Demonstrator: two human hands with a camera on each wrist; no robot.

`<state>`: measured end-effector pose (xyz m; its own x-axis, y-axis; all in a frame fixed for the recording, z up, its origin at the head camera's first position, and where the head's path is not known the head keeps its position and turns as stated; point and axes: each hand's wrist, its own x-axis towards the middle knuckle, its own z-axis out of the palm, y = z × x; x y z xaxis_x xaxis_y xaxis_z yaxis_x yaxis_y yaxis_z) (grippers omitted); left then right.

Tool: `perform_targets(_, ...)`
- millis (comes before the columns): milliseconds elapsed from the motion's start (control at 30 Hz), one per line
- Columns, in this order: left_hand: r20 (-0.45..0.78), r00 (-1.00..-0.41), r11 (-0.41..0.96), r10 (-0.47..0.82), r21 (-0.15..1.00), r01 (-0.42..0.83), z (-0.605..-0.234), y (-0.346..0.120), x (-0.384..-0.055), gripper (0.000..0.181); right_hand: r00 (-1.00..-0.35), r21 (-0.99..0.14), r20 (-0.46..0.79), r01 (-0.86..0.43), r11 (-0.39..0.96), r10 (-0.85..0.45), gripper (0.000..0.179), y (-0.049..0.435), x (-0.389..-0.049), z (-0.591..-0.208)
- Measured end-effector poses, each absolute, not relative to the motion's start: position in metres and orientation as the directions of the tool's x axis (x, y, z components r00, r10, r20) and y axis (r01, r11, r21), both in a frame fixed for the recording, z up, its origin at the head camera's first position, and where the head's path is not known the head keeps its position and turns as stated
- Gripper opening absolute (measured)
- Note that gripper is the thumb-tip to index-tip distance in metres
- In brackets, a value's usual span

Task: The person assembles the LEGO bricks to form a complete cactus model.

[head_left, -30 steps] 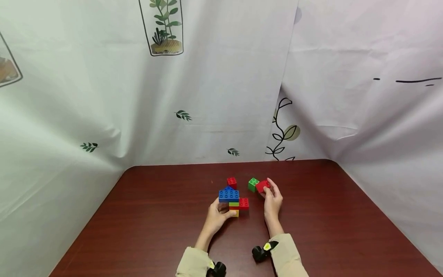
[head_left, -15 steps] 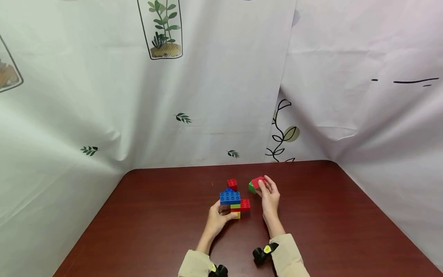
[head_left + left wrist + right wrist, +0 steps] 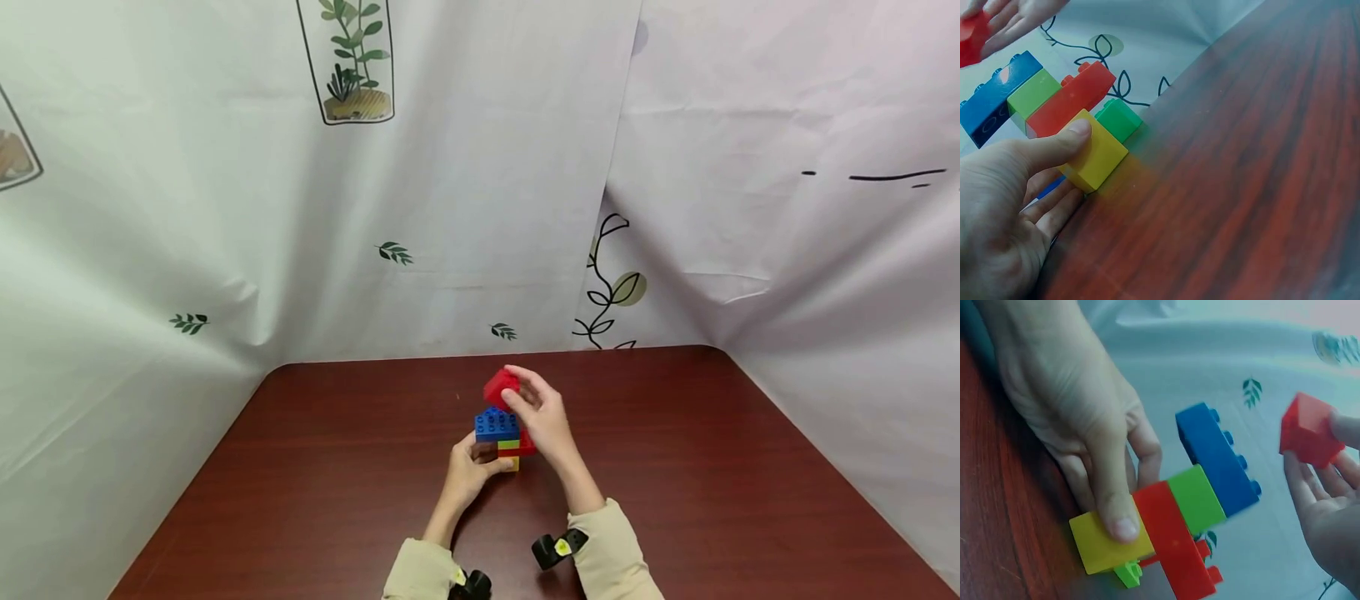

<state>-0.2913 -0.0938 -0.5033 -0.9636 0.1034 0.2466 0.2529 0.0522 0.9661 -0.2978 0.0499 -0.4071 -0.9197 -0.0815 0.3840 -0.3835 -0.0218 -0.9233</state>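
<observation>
A stack of toy building bricks stands on the table. My left hand [image 3: 465,477] holds its yellow bottom brick [image 3: 1099,155], thumb flat on the near face. Above the yellow come a red brick [image 3: 1072,99], a lime green brick [image 3: 1196,499] and a long blue brick [image 3: 497,427] that juts out to the left. My right hand [image 3: 546,421] pinches a separate red brick [image 3: 1313,430] between thumb and fingers. That brick is raised and tilted, apart from the blue brick's studs in the right wrist view.
A green brick [image 3: 1120,120] lies on the table [image 3: 337,492] behind the stack, hidden by my right hand in the head view. A printed white cloth [image 3: 465,183] hangs along the table's far edge. Wrist cameras [image 3: 551,550] sit by both sleeves.
My right hand has lifted the red brick off the spot by the green brick and carried it left, over the back of the stack. My left hand has stayed on the yellow brick.
</observation>
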Motion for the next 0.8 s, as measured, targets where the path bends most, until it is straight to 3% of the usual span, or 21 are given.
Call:
perform_targets(300,0.267,-0.954,0.041,0.136,0.961,0.275,-0.502,-0.091,-0.29,0.044,-0.87,-0.885,0.426,-0.457,0.083,-0.25,0.029,0.033,-0.298,-0.413)
perform_targets(800,0.259,-0.957,0.042,0.13,0.963,0.266,-0.504,-0.096,-0.292,0.046,-0.867,-0.857,0.421,-0.476,0.195,-0.267,0.037,0.03,-0.299,-0.424)
